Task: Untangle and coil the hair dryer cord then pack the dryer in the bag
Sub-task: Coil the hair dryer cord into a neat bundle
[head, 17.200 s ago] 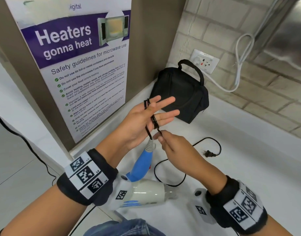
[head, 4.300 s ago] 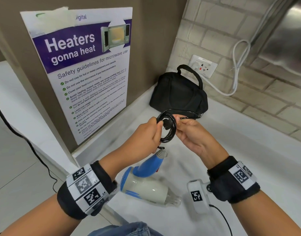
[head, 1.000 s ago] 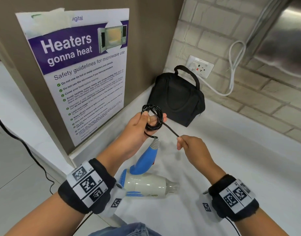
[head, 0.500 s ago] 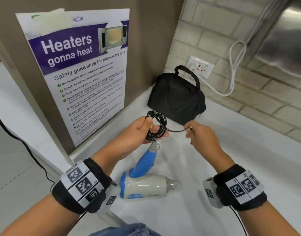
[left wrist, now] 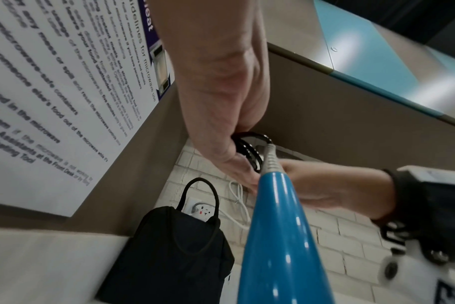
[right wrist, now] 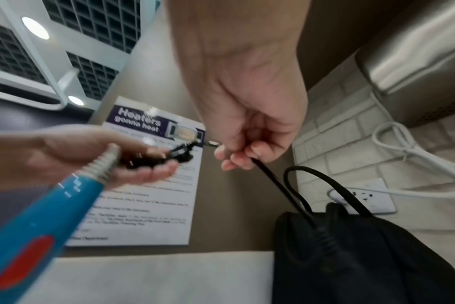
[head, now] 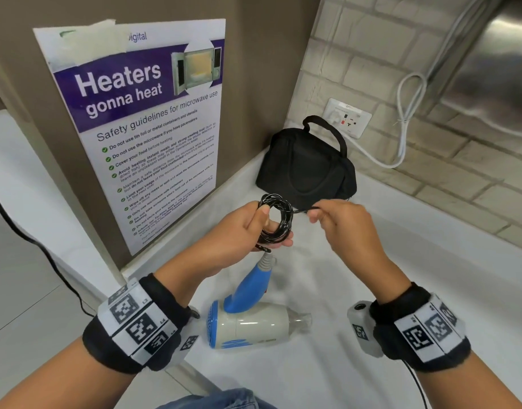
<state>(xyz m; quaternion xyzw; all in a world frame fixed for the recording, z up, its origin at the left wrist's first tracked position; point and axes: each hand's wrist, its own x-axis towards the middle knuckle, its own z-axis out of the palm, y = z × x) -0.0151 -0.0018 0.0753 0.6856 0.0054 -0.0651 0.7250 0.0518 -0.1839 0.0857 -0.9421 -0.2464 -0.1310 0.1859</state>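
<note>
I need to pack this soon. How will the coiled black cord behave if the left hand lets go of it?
The cord looks thin and springy: its loops stay bunched only where the left hand grips them, so they would probably loosen. The tail pinched by the right hand droops limply, so it is likely floppy and light.

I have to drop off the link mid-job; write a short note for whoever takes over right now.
Left hand grips the coiled cord above the counter.
Right hand pinches the loose cord tail, plug end hanging past the fingers.
Hair dryer lies on its side on the counter, blue handle up toward the coil.
Black bag stands in the corner; whether it is open I cannot tell.
Done: most of the coiling.
Left: secure the tail, pack dryer into bag.
</note>
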